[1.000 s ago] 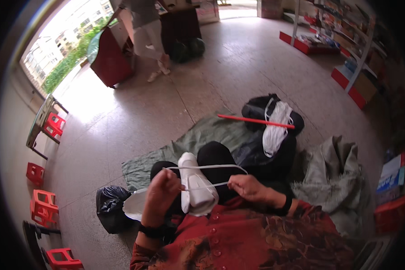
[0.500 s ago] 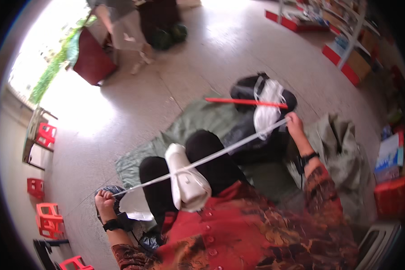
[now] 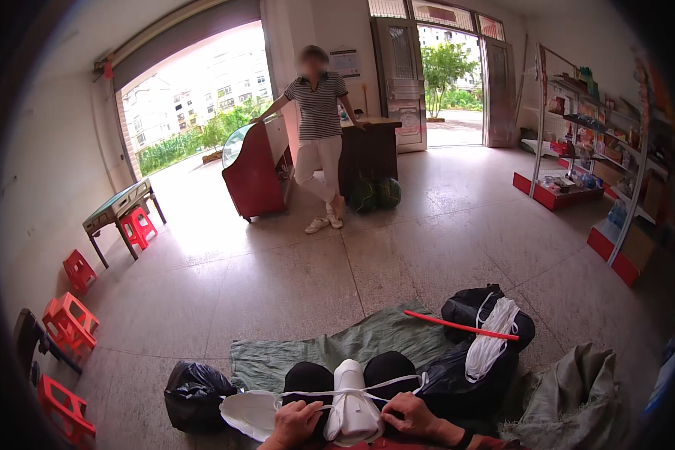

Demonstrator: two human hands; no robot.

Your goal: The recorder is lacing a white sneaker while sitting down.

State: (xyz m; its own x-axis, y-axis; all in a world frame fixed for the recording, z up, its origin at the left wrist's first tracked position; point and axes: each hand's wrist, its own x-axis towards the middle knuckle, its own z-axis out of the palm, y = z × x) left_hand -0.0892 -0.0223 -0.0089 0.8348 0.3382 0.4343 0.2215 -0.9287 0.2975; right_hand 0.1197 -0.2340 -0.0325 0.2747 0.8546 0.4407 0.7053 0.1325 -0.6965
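Note:
A white shoe-shaped piece rests upright between my black-clad knees, its narrow flap pointing away from me. A white lace runs across it and loops out to both sides. My left hand is closed on the lace at the left of the piece. At the right, my right hand pinches the lace with thumb and fingers. A second white shoe-shaped piece lies left of my left hand. Beyond my right knee, a bundle of white laces lies on black plastic bags, with a red stick across it.
A green woven sheet covers the floor ahead, with a black bag at its left. A crumpled grey-green sack lies at right. Red stools line the left wall; shelves stand right. A person stands by a counter.
The lace was stretched straight between my widely spread hands. Now both hands have come in close to the white piece and the lace hangs looser. The view has tilted up.

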